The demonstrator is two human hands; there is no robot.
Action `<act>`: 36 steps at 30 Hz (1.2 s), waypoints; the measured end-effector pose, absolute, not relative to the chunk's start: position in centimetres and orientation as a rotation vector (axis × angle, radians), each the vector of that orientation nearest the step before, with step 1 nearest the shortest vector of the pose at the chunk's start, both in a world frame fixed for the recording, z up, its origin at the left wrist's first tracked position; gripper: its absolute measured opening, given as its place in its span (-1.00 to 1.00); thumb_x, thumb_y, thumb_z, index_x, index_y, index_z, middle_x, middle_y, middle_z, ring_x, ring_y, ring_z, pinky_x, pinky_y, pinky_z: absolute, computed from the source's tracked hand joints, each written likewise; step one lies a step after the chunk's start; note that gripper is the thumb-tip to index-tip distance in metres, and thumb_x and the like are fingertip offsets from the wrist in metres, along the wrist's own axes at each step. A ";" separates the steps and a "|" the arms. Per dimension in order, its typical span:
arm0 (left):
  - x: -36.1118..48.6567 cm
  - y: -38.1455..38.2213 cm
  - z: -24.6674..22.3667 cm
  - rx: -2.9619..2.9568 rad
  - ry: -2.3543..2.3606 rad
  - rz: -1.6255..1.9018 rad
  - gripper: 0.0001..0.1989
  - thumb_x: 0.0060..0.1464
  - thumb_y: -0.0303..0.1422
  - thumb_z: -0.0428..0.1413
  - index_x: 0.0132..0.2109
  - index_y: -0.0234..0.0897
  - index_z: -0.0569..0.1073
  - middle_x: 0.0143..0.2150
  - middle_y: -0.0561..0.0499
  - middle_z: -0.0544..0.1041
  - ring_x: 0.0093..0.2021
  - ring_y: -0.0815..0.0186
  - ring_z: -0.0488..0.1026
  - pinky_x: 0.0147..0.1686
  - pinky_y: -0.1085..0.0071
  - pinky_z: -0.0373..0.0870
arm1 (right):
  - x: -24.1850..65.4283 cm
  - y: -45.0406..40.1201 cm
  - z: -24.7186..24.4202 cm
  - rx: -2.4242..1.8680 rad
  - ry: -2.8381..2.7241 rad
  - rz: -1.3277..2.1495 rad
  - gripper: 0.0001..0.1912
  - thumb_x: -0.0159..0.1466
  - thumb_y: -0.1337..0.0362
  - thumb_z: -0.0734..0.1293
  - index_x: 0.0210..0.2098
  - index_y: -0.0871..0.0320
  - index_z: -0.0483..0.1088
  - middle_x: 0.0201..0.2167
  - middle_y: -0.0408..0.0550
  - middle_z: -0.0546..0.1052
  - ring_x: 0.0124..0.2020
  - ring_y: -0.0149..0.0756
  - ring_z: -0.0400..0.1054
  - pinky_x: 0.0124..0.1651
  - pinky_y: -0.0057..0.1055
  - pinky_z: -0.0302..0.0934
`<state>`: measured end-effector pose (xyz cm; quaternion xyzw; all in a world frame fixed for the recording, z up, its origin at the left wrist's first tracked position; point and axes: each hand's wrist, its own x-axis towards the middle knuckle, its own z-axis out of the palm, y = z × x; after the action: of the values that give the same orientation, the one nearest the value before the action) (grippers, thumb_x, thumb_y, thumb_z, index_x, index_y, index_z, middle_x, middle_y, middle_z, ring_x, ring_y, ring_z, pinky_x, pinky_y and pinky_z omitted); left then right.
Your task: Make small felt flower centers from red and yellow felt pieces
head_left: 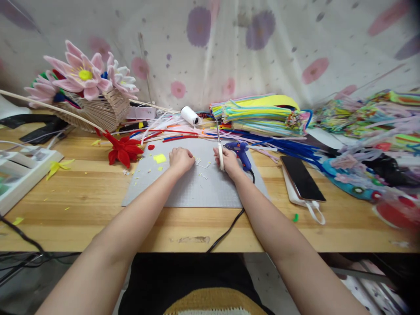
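Observation:
My left hand (181,160) is closed over the grey mat (197,199), its fingertips pinched together by some small white stamens (203,165); what they hold is too small to make out. In my right hand (226,160) are white-handled scissors (221,156), their blades pointing away from me. A blue glue gun (240,152) lies just right of that hand. Yellow scraps (159,158) rest on the mat left of my left hand.
Pink flowers (82,72) stand at back left above a red flower (124,151). Pipe-cleaner bundles (262,114) and a white spool (189,115) line the back. A phone (302,178) lies at right, a power strip (28,173) at left. A black cable (228,229) crosses the front.

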<state>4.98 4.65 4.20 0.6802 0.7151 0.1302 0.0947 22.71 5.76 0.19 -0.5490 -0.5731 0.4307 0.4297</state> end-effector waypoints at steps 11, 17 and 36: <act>4.8 5.4 4.4 2.153 2.026 0.272 -0.81 -0.12 -0.23 0.17 -0.31 -0.11 0.59 -0.12 -0.06 0.50 0.00 0.08 0.29 -0.03 0.21 0.19 | 22.7 5.7 0.4 -1.308 -1.284 1.161 -0.48 -0.04 -0.23 0.31 -0.52 0.13 0.26 -0.74 -0.24 0.28 -0.75 -0.52 0.11 -0.69 -0.53 0.00; 5.2 5.4 4.0 2.056 2.073 0.347 -0.80 -0.10 -0.17 0.16 -0.36 -0.14 0.59 -0.24 -0.07 0.54 -0.05 0.10 0.33 -0.05 0.21 0.21 | 22.6 5.7 0.4 -1.305 -1.294 1.160 -0.47 -0.05 -0.24 0.31 -0.52 0.13 0.25 -0.74 -0.24 0.28 -0.75 -0.52 0.10 -0.68 -0.53 0.00; 5.7 5.1 3.5 1.984 2.105 0.409 -0.82 -0.12 -0.23 0.14 -0.35 -0.14 0.57 -0.23 -0.07 0.56 -0.06 0.10 0.36 -0.07 0.20 0.21 | 22.6 5.5 0.5 -1.345 -1.356 1.124 -0.49 -0.02 -0.24 0.28 -0.52 0.12 0.24 -0.72 -0.24 0.27 -0.73 -0.50 0.11 -0.63 -0.50 0.04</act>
<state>5.70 5.11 3.52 0.6750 0.7162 0.1392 0.1098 22.64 5.54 0.54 -0.5432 -0.5476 0.4538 0.4462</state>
